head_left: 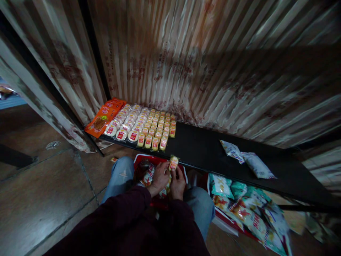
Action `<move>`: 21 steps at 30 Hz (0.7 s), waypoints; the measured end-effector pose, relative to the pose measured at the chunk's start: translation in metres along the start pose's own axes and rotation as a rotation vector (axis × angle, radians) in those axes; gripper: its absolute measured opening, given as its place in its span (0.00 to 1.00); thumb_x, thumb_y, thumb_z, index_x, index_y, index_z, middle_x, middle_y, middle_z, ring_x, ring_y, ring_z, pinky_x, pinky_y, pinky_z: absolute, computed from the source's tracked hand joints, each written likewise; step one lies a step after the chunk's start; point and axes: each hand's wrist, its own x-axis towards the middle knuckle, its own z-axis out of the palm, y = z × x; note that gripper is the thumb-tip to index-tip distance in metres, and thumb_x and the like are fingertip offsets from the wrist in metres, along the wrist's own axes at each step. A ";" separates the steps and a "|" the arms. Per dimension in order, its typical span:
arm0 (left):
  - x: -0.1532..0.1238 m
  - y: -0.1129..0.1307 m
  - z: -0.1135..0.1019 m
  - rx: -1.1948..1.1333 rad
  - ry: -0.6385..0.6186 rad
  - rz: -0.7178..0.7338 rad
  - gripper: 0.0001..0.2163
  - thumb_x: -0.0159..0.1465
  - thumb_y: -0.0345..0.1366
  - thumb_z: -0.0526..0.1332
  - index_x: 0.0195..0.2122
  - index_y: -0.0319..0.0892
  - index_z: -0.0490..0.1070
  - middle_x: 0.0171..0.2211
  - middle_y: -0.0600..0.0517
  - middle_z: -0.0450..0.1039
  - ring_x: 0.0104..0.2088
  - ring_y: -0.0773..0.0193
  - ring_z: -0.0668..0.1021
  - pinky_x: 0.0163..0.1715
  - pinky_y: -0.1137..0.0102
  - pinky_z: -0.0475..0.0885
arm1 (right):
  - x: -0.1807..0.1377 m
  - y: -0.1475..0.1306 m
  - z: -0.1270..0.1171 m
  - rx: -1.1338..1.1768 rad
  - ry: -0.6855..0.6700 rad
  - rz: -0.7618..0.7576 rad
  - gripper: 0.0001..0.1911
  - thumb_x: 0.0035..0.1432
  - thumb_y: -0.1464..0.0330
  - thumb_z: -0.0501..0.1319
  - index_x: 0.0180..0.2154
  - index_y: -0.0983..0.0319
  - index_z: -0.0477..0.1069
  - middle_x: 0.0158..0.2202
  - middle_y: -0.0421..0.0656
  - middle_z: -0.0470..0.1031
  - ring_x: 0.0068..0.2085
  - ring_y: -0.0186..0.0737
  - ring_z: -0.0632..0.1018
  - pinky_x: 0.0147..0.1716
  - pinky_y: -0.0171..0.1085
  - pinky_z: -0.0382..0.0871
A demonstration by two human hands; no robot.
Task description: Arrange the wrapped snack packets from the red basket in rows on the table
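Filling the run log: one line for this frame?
left hand: on packet | right hand: holds packet | over: red basket | shelf: packet rows, orange packs

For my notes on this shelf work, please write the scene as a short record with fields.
place: low black shelf against a corrugated metal wall
left hand: on a small yellow snack packet
right hand: holds the same packet
on shelf, left: rows of small packets, orange packs
on shelf, right: two white bags
below hands: red basket with packets
floor, right: pile of mixed snack bags
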 end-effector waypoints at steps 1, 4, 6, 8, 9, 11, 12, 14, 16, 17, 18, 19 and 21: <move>0.002 0.002 0.000 -0.001 0.002 0.000 0.17 0.58 0.21 0.55 0.46 0.42 0.74 0.44 0.47 0.75 0.46 0.61 0.75 0.53 0.65 0.68 | 0.003 -0.004 0.000 -0.003 -0.003 -0.009 0.32 0.56 0.50 0.56 0.54 0.64 0.71 0.52 0.53 0.77 0.51 0.49 0.77 0.52 0.43 0.68; 0.008 0.008 0.001 -0.003 -0.002 0.007 0.18 0.57 0.21 0.54 0.46 0.41 0.73 0.45 0.47 0.75 0.46 0.61 0.75 0.53 0.65 0.69 | 0.014 -0.012 0.000 -0.035 0.003 -0.032 0.31 0.56 0.50 0.56 0.52 0.64 0.72 0.50 0.53 0.77 0.50 0.49 0.77 0.52 0.44 0.67; 0.012 0.012 0.002 -0.006 -0.001 0.009 0.18 0.57 0.20 0.54 0.46 0.41 0.73 0.45 0.47 0.75 0.46 0.61 0.75 0.53 0.66 0.69 | 0.022 -0.014 0.001 -0.055 0.013 -0.046 0.31 0.55 0.49 0.56 0.51 0.64 0.73 0.50 0.53 0.77 0.49 0.50 0.76 0.52 0.45 0.67; 0.016 0.016 0.003 -0.002 0.003 0.003 0.18 0.57 0.21 0.54 0.45 0.41 0.74 0.45 0.46 0.75 0.46 0.61 0.75 0.53 0.66 0.69 | 0.030 -0.014 0.001 -0.058 0.016 -0.056 0.31 0.55 0.49 0.56 0.51 0.64 0.73 0.51 0.53 0.77 0.50 0.50 0.76 0.52 0.45 0.67; 0.018 0.018 0.004 0.004 0.004 -0.001 0.18 0.58 0.21 0.54 0.45 0.41 0.74 0.45 0.46 0.75 0.46 0.61 0.75 0.53 0.66 0.69 | 0.033 -0.015 0.002 -0.057 0.014 -0.060 0.31 0.55 0.49 0.56 0.51 0.63 0.73 0.51 0.53 0.77 0.49 0.50 0.76 0.52 0.46 0.67; 0.023 0.023 0.004 0.019 0.001 -0.005 0.17 0.57 0.21 0.54 0.45 0.41 0.74 0.45 0.46 0.75 0.47 0.60 0.75 0.53 0.65 0.69 | 0.040 -0.016 0.002 -0.053 0.003 -0.071 0.31 0.55 0.49 0.56 0.52 0.63 0.72 0.50 0.53 0.77 0.49 0.50 0.77 0.51 0.46 0.67; 0.025 0.025 0.004 0.026 0.000 -0.001 0.17 0.57 0.21 0.54 0.44 0.41 0.75 0.46 0.45 0.74 0.48 0.60 0.75 0.54 0.65 0.68 | 0.043 -0.017 0.003 -0.052 -0.003 -0.076 0.32 0.55 0.49 0.56 0.52 0.64 0.72 0.50 0.53 0.78 0.48 0.50 0.77 0.51 0.46 0.67; 0.031 0.029 0.005 0.030 -0.003 0.018 0.18 0.56 0.20 0.54 0.44 0.41 0.75 0.47 0.45 0.74 0.49 0.59 0.74 0.56 0.64 0.67 | 0.049 -0.020 0.004 -0.054 -0.010 -0.082 0.33 0.55 0.48 0.56 0.53 0.65 0.71 0.48 0.53 0.78 0.47 0.50 0.78 0.50 0.45 0.68; 0.036 0.032 0.006 0.018 0.000 0.030 0.19 0.55 0.20 0.54 0.44 0.42 0.76 0.48 0.46 0.74 0.51 0.59 0.74 0.57 0.64 0.67 | 0.056 -0.023 0.005 -0.066 -0.003 -0.088 0.33 0.54 0.48 0.55 0.52 0.65 0.71 0.47 0.54 0.79 0.46 0.50 0.78 0.48 0.45 0.69; 0.039 0.033 0.006 0.009 0.006 0.030 0.20 0.55 0.20 0.54 0.44 0.42 0.76 0.49 0.47 0.74 0.51 0.59 0.74 0.58 0.65 0.66 | 0.059 -0.024 0.006 -0.075 -0.001 -0.093 0.33 0.54 0.48 0.55 0.52 0.65 0.72 0.47 0.54 0.79 0.46 0.50 0.78 0.47 0.44 0.69; 0.041 0.033 0.007 0.001 0.012 0.027 0.20 0.54 0.19 0.54 0.44 0.43 0.76 0.49 0.47 0.74 0.52 0.59 0.73 0.58 0.65 0.66 | 0.062 -0.025 0.008 -0.083 0.001 -0.099 0.33 0.54 0.48 0.55 0.52 0.65 0.72 0.47 0.54 0.79 0.45 0.49 0.78 0.47 0.44 0.70; 0.044 0.034 0.008 -0.004 0.017 0.022 0.21 0.54 0.19 0.54 0.44 0.43 0.76 0.50 0.47 0.74 0.53 0.59 0.73 0.59 0.65 0.65 | 0.066 -0.025 0.009 -0.090 -0.001 -0.107 0.33 0.54 0.48 0.54 0.51 0.65 0.72 0.47 0.54 0.79 0.45 0.49 0.78 0.46 0.44 0.70; 0.049 0.035 0.010 -0.009 0.022 0.013 0.22 0.54 0.19 0.54 0.45 0.43 0.76 0.51 0.47 0.74 0.54 0.59 0.73 0.60 0.64 0.64 | 0.073 -0.026 0.012 -0.103 -0.010 -0.122 0.33 0.55 0.49 0.54 0.52 0.66 0.71 0.47 0.54 0.79 0.44 0.49 0.79 0.45 0.44 0.70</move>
